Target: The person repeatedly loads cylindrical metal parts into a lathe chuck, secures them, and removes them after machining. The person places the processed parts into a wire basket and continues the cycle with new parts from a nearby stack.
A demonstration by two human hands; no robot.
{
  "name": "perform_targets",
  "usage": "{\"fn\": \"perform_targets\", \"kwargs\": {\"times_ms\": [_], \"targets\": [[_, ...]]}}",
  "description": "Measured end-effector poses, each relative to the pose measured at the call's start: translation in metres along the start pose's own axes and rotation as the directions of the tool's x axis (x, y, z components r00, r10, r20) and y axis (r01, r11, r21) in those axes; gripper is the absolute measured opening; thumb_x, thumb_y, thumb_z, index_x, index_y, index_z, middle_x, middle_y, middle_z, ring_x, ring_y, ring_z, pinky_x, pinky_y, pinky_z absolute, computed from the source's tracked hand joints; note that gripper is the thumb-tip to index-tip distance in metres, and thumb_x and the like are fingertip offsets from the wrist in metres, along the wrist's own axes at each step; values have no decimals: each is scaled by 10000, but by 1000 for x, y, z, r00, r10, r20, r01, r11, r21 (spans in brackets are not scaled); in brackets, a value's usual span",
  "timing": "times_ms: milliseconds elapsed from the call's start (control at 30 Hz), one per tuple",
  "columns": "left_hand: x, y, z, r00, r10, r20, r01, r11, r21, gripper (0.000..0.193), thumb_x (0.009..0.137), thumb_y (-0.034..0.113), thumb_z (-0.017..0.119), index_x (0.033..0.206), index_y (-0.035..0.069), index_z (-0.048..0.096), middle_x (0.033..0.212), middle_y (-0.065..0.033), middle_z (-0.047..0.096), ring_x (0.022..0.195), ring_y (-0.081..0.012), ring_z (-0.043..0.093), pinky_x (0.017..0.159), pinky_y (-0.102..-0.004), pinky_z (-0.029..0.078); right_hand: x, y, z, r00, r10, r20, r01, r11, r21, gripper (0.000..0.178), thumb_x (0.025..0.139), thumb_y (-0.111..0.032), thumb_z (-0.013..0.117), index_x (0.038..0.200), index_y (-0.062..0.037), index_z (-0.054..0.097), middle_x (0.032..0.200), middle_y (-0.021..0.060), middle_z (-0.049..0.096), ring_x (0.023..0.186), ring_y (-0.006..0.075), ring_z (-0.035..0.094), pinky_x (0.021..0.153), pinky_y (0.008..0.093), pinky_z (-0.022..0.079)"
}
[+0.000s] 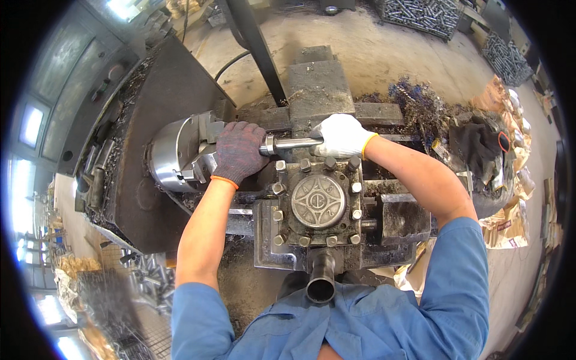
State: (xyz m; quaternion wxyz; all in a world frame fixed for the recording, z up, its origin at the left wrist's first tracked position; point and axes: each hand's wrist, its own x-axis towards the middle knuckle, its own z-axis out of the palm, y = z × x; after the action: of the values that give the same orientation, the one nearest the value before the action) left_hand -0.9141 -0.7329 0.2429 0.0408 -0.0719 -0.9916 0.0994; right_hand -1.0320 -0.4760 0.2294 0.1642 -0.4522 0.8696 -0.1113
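Metal shaft (295,143) lies nearly level across the upper middle of the frame, spanning the gap between the two gloved hands; the left hand (241,151), in a dark grey glove with an orange cuff, curls over its collared left end, close against the steel chuck (173,155); the right hand (341,137), in a white glove with a yellow cuff, is wrapped round its right part; only a short bright length and the collar (269,144) show between them. Just below runs the bolt-studded edge of the tool post (292,182), leaving a narrow strip under the shaft; above stands a grimy block (321,90); a broad dark panel (133,174) bounds the chuck on the left. Raised marks in a star pattern cover the round cap (318,201) at centre; crumpled brown paper (509,231) at the right carries print, too small to make out. Left forearm rises steeply from the lower left; right arm bends at the elbow and slants in from the right; both sleeves (453,270) are blue. Farther out, metal shavings (420,105) and a black cloth (477,144) lie right of the hands; crates of metal parts (422,15) fill the upper right.
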Motion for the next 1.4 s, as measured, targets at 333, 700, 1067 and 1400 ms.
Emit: {"fn": "perform_targets", "kwargs": {"times_ms": [333,700,1067,1400], "targets": [[-2,0,6,995,35,-97,-37,999,-21,443,748,369,856,1121,157,743,1164,-52,740,1191,-269,669,1075,-436,484,0,3,0,998,68,5,-68,998,-16,483,817,-465,737,1123,-99,814,1002,215,780,942,405,746,847,506,581],[-1,3,-2,998,37,-56,-40,997,-64,549,737,360,878,1209,131,719,1259,-85,706,1270,-277,634,1149,-463,446,-174,91,-44,752,658,42,-528,639,-559,306,795,-272,772,994,-49,840,992,201,807,942,376,792,819,479,625],[-149,-99,22,811,-459,-363,466,882,-73,1179,662,298,975,1641,33,374,1703,-208,383,1599,-433,309,1343,-563,227,-202,98,18,790,576,209,-247,612,-751,155,742,-152,750,843,-76,840,806,158,781,785,360,782,663,469,593],[-66,-135,-78,964,-238,117,263,921,-289,1026,672,283,913,1575,89,467,1548,-177,563,1440,-381,519,1210,-456,438,67,-94,-47,971,74,229,-68,997,-35,972,778,-444,836,1544,54,502,1418,275,679,1277,397,678,1085,430,550]]}}
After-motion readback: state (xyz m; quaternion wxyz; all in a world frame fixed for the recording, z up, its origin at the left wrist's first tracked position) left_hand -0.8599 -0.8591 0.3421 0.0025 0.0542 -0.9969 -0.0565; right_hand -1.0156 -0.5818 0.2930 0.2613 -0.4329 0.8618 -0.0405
